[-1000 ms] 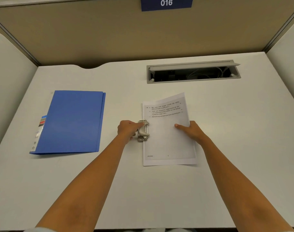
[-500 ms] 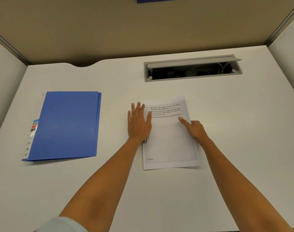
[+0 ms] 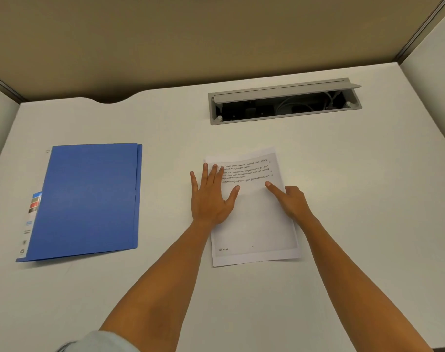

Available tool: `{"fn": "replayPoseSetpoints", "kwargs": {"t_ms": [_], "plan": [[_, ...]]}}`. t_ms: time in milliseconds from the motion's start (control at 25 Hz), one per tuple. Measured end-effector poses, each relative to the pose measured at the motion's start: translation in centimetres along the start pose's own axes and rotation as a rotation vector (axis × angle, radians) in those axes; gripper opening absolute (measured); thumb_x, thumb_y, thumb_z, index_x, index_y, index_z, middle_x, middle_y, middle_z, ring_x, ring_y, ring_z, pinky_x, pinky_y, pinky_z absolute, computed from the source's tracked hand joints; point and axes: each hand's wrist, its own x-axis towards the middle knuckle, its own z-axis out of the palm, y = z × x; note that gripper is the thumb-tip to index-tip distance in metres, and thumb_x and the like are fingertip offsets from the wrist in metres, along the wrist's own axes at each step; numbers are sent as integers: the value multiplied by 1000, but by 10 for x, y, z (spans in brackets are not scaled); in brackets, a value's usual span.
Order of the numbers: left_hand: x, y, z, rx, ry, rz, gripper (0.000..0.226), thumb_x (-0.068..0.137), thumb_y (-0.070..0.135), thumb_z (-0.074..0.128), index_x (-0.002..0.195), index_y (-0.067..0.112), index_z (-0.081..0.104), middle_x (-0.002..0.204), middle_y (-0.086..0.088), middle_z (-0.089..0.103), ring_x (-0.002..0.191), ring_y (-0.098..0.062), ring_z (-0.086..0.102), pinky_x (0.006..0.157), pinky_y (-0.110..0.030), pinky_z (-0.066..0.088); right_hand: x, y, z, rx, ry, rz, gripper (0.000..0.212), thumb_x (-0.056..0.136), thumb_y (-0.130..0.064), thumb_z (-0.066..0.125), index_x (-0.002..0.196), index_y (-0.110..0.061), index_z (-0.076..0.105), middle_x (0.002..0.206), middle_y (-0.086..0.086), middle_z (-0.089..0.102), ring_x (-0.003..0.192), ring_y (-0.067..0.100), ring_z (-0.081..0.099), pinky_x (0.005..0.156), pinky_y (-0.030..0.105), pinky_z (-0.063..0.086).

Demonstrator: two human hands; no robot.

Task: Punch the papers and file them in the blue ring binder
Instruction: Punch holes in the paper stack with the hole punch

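White desk surface (image 3: 343, 199) fills most of my view, walled by beige partitions at the far side and pale panels at left and right. I see the papers (image 3: 254, 219) lying flat near the middle of the desk, a printed sheet with several lines of text at its far end and a small footer mark at its near left corner; how many sheets lie under the top one I cannot tell.

My left hand (image 3: 208, 199) lies palm down with fingers straight and spread, over the left edge of the papers about halfway along it. Its fingertips reach the first lines of print and the thumb points right across the page. It grips nothing; whatever sits under the palm is hidden from me, and I see no punch anywhere in the frame.

My right hand (image 3: 290, 201) rests on the right edge of the papers, index finger stretched out flat toward the text, the other fingers curled under. It pins the sheet rather than grasping it.

Well apart to the left lies the blue ring binder (image 3: 89, 199), closed and flat, with a coloured label strip showing along its left side. Beyond the papers, at the far side of the desk, a grey cable hatch (image 3: 285, 91) stands with its lid propped open, white cables visible in the dark recess.
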Motion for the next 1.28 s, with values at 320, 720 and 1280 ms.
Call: {"fn": "replayPoseSetpoints", "kwargs": {"t_ms": [320, 720, 1280], "plan": [[1, -7, -2, -186, 31, 8, 85, 78, 25, 52, 153, 16, 14, 163, -1, 11, 151, -17, -5, 120, -51, -9, 0, 0, 2, -5, 25, -16, 34, 85, -55, 61, 90, -22, 69, 86, -9, 70, 78, 14, 68, 69, 26, 54], [6, -9, 5, -341, 36, -10, 78, 84, 6, 46, 154, 19, 13, 163, 2, 8, 150, -13, -12, 119, -46, -15, 1, 3, 4, 21, 44, -7, 42, 85, -55, 62, 101, -17, 71, 94, -3, 72, 82, 16, 68, 67, 25, 52], [8, -16, 11, -449, 22, -40, 74, 85, 7, 53, 151, 17, 20, 161, 1, 16, 150, -15, -4, 120, -40, -14, 1, 8, 3, 5, 36, -3, 38, 83, -51, 65, 101, -19, 69, 94, -1, 71, 82, 19, 69, 74, 33, 57]]}}
